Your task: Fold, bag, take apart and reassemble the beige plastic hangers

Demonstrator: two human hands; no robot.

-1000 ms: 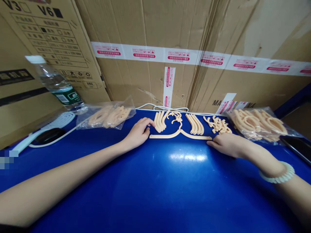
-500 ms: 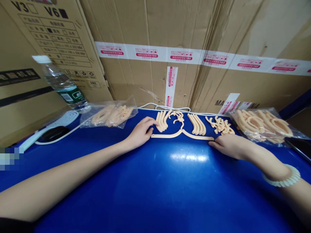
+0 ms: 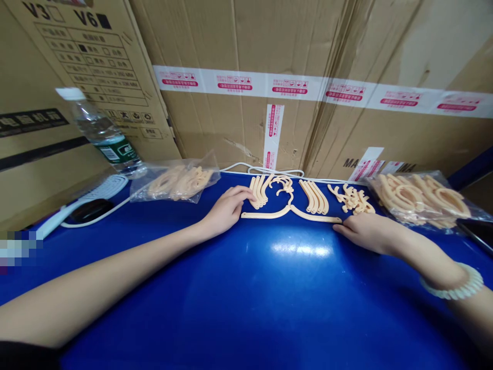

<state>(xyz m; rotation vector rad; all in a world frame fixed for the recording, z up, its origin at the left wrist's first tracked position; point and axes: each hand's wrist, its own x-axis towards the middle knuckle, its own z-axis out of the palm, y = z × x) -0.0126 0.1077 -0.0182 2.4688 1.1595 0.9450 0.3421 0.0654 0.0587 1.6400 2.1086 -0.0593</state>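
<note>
Peach plastic piece [image 3: 291, 215]: a long, thin, hanger-shaped part lying flat on the blue table [image 3: 269, 303], at the far middle, between my two hands.
Head view, left hand [image 3: 227, 209]: resting on the table at the piece's left tip, fingers loosely stretched and thumb apart. It grips nothing. My fingertips reach the near end of a stack of curved strips [image 3: 257, 191].
Head view, right hand [image 3: 365, 231]: palm down and flat, fingers spread out straight and closed on nothing. The fingertips meet the piece's right tip. A bead bracelet [image 3: 454, 287] sits on that wrist.
Around the piece: hook parts [image 3: 284, 184] just beyond its centre, a second stack of strips [image 3: 315, 196] to the right, then a heap of small bits [image 3: 352, 199].
Further out: a bag of parts [image 3: 423, 198] at far right, another bag [image 3: 177, 181] at far left, a water bottle [image 3: 102, 134] beyond it, and cardboard boxes [image 3: 269, 46] behind.
Step in hand: I judge I am steadying the piece by both tips, squaring it up.
Next move calls for: a light touch from both ends together, since the part looks slender and springy.
Against a second ago: hands and piece lie as they did, and only my view has drifted slightly.
</note>
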